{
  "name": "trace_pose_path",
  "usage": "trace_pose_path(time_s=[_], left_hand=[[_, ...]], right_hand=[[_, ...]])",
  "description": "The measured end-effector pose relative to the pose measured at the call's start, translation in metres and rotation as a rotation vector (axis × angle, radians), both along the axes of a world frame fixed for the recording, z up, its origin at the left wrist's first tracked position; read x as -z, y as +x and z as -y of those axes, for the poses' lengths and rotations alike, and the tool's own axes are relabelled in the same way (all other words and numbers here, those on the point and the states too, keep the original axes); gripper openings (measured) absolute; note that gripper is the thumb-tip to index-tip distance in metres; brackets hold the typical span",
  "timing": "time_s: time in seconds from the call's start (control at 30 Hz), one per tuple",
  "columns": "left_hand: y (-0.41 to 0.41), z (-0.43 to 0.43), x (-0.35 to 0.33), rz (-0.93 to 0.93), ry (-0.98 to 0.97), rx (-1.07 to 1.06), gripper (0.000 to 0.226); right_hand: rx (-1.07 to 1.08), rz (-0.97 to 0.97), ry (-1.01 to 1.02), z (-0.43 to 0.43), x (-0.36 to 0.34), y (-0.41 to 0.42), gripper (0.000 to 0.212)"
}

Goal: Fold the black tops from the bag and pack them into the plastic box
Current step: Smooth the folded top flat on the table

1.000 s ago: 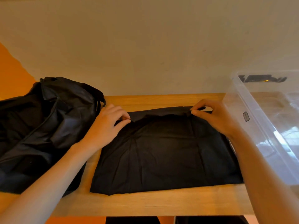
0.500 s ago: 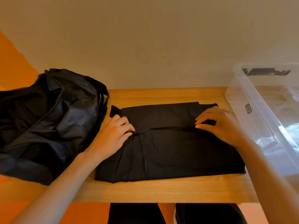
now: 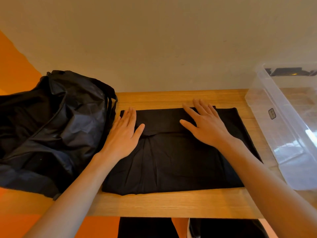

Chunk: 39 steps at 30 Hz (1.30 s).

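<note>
Pressing a black fabric top (image 3: 171, 160) flat on the pale wooden table (image 3: 171, 205), left hand (image 3: 125, 133) and right hand (image 3: 205, 125) lie released, fingers straight, on its folded far band; smoothing outward toward black nylon bag (image 3: 51, 126) and clear plastic box (image 3: 283, 134) should sharpen the crease.

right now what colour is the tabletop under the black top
The tabletop is light tan wood grain, clearest in the head view beside the black top.

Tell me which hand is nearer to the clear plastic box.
Right. The right hand rests flat on the right half of the black top, toward the plastic box; the left hand rests on its left edge, beside the black bag.
</note>
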<state>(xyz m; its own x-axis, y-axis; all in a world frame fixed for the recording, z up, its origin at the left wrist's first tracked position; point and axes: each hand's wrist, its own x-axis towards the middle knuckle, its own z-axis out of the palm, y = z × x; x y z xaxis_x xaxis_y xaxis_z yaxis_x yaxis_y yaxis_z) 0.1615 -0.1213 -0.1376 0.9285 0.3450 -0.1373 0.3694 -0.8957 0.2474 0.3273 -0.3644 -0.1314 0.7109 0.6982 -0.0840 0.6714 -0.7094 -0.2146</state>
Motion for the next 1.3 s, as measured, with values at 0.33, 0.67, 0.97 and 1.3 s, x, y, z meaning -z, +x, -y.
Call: trace_pose_path(time_s=[0.33,0.67,0.97,1.3], left_hand=[[0.018,-0.004,-0.006,-0.022,0.127,0.009,0.094],[-0.021,0.026,0.007,0.03,0.166,0.202,0.086],[-0.049,0.024,0.001,0.001,0.211,0.113,0.089],[-0.079,0.044,0.003,0.041,0.186,0.04,0.096]], right_hand=[[0.069,0.016,-0.212,0.01,0.001,-0.004,0.074],[0.098,0.033,-0.198,0.051,0.005,-0.055,0.082],[0.214,0.026,-0.207,0.043,-0.001,-0.069,0.093],[-0.093,0.038,0.029,-0.044,-0.008,-0.099,0.077]])
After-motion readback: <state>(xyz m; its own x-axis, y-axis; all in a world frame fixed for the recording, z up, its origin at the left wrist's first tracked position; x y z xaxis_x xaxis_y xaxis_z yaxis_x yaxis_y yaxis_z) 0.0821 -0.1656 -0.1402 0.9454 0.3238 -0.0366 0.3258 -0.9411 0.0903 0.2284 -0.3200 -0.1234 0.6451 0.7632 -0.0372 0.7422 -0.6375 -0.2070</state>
